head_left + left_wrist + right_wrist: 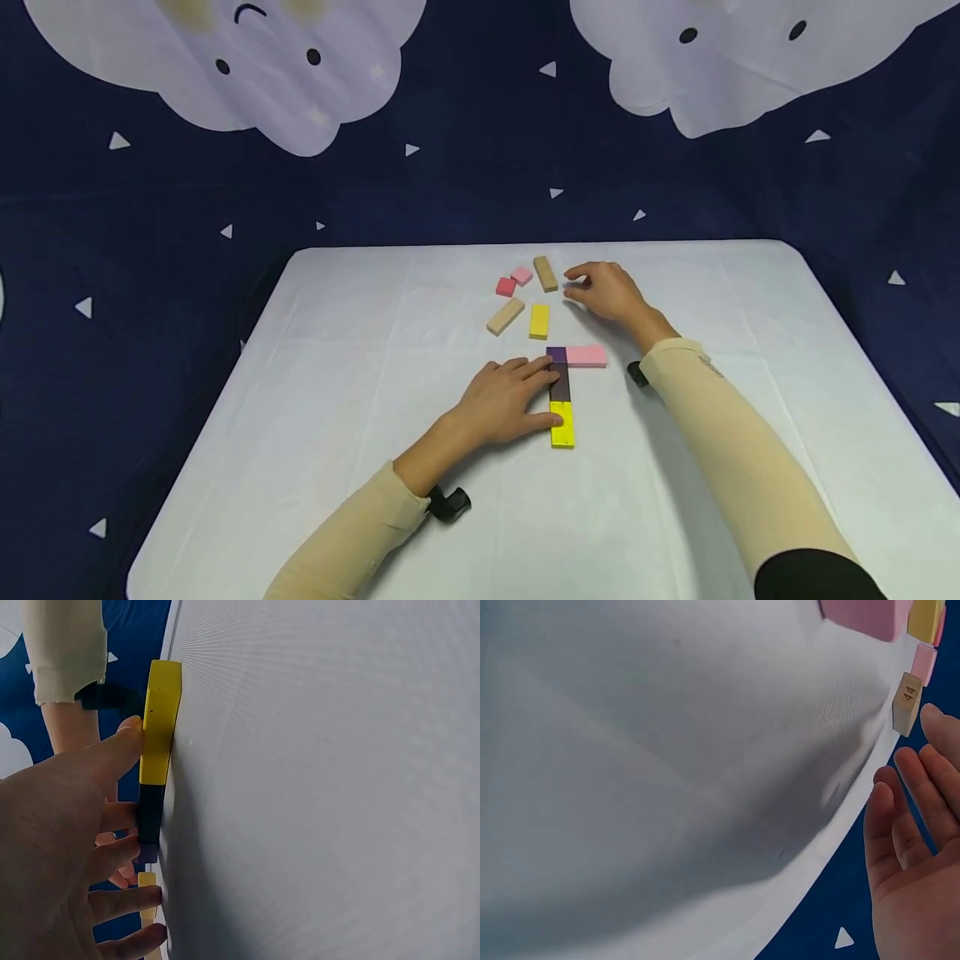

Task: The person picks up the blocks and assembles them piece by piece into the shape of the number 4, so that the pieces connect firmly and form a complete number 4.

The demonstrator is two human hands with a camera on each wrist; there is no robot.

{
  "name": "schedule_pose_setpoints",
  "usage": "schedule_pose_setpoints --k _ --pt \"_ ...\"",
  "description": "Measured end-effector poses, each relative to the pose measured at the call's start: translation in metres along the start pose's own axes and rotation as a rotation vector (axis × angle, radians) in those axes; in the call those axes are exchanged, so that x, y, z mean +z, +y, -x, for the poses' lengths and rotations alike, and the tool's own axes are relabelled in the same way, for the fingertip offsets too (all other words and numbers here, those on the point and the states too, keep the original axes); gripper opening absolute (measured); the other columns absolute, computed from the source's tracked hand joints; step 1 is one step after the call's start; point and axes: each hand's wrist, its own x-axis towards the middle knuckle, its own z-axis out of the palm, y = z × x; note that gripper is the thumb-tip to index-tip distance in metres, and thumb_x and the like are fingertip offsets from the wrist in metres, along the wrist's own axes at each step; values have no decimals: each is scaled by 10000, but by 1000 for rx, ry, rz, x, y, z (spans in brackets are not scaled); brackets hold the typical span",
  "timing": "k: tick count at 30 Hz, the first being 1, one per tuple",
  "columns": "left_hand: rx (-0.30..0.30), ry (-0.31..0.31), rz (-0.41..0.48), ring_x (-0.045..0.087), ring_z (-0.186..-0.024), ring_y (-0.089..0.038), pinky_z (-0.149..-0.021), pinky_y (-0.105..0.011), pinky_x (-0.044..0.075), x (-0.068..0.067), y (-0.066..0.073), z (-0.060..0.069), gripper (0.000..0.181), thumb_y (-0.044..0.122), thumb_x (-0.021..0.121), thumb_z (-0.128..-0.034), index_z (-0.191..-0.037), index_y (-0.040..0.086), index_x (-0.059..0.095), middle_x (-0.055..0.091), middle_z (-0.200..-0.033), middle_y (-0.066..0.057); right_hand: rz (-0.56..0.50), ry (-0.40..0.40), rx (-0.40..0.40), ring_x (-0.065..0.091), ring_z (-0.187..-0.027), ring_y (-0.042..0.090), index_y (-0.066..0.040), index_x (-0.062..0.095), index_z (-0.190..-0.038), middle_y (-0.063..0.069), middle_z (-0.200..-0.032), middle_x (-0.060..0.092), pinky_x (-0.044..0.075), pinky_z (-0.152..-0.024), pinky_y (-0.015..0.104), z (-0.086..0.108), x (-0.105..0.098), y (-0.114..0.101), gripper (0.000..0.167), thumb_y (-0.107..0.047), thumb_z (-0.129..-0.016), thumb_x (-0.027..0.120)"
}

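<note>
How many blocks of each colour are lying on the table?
Yellow blocks: 2
Pink blocks: 2
Plain wood blocks: 2
Red block: 1
Purple block: 1
Very dark block: 1
Total: 9

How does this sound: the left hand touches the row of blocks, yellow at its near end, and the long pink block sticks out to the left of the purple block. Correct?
One slip: the long pink block sticks out to the right of the purple block, as the head view shows. The rest stands.
</note>
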Motion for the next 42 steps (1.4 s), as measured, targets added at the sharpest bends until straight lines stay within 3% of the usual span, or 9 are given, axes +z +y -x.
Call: schedule_pose_setpoints --k 12,21,34,42 --pt "-16 -14 -3 408 -1301 -196 -934 -444 411 4 2 3 737 753 412 -851 -1436 307 453 343 -1519 62 55 -37 23 583 -974 233 -156 641 -1274 82 -1140 648 450 -793 438 -10 8 -18 422 -270 -874 711" --pt "4 10 -21 420 -1295 -200 -921 -443 422 7 1 1 748 762 392 -852 -1441 305 447 355 -1512 61 117 -105 -52 501 -1201 277 -135 580 -1342 68 -1312 580 346 -1009 500 -6 12 -16 494 -222 -871 703" --pt "-3 11 -24 423 -1292 -205 -921 -448 422 4 -1 3 742 754 396 -857 -1443 301 446 356 -1512 56 205 6 -90 501 -1209 302 -130 679 -1217 83 -1294 596 365 -1004 483 -6 19 -18 356 -192 -869 718" --pt "0 6 -23 418 -1294 -200 -924 -444 421 0 0 1 750 760 394 -851 -1442 302 448 366 -1506 53 140 11 -62 510 -1186 297 -114 689 -1190 84 -1277 593 359 -998 496 -13 14 -17 360 -211 -847 739"
